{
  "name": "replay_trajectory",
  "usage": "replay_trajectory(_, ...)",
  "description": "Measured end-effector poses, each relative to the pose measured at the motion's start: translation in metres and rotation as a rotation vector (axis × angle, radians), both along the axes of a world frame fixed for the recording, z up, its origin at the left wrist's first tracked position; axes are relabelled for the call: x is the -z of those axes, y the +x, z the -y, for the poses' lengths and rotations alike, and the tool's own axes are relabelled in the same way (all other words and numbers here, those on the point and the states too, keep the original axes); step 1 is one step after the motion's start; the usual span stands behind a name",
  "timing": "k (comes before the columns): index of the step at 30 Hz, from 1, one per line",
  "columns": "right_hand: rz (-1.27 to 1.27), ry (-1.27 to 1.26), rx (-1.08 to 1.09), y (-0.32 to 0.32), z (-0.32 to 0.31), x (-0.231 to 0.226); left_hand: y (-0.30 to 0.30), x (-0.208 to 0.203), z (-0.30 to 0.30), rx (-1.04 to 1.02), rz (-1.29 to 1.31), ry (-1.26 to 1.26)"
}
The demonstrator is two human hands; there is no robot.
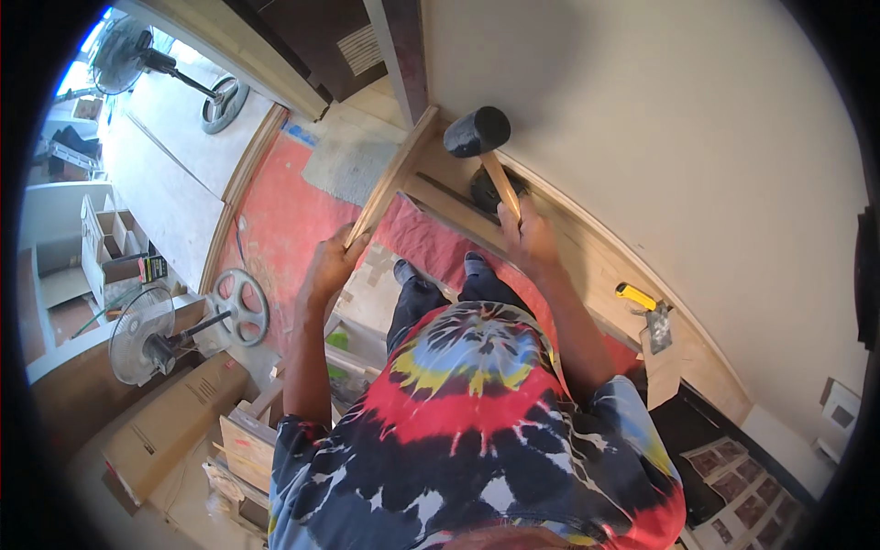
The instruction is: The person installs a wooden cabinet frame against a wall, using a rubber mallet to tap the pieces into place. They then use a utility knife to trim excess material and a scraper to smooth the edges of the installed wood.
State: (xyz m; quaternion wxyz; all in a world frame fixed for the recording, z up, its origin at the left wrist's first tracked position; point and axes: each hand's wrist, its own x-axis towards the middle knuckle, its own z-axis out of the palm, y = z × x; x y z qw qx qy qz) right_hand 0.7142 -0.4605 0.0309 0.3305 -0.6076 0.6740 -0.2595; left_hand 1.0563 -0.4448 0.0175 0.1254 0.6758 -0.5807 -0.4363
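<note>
My right hand [532, 240] is closed round the wooden handle of a black-headed rubber mallet [477, 132]. The mallet's head is raised, close to the pale wall. In my left hand [328, 270] is the near end of a narrow wooden board [394, 174], its fingers wrapped over the edge. The board slants away, its far end by the wall corner. Behind the mallet's handle sits a dark round object [489, 191], partly hidden, whose kind I cannot make out. It rests on a long wooden ledge [587, 266] that follows the wall.
A yellow utility knife [635, 295] and a metal scraper [658, 330] lie on the ledge to the right. Red covering [275, 202] is spread over the floor. Two fans stand at left, one nearer [147, 344], one farther [124, 55]. A cardboard box [179, 422] lies lower left.
</note>
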Motion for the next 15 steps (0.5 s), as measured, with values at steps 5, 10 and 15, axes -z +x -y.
replay_trajectory(5,-0.063,-0.035,-0.007,0.008,0.020,-0.015,-0.007,0.012,-0.006,-0.045,-0.009,-0.112)
replay_trajectory(10,-0.182,0.004,-0.028,0.014,0.035,-0.030,-0.009,0.005,0.004,-0.027,-0.067,-0.118)
replay_trajectory(15,-0.283,-0.085,-0.048,0.026,0.040,-0.035,-0.005,0.006,0.003,-0.026,-0.141,-0.159)
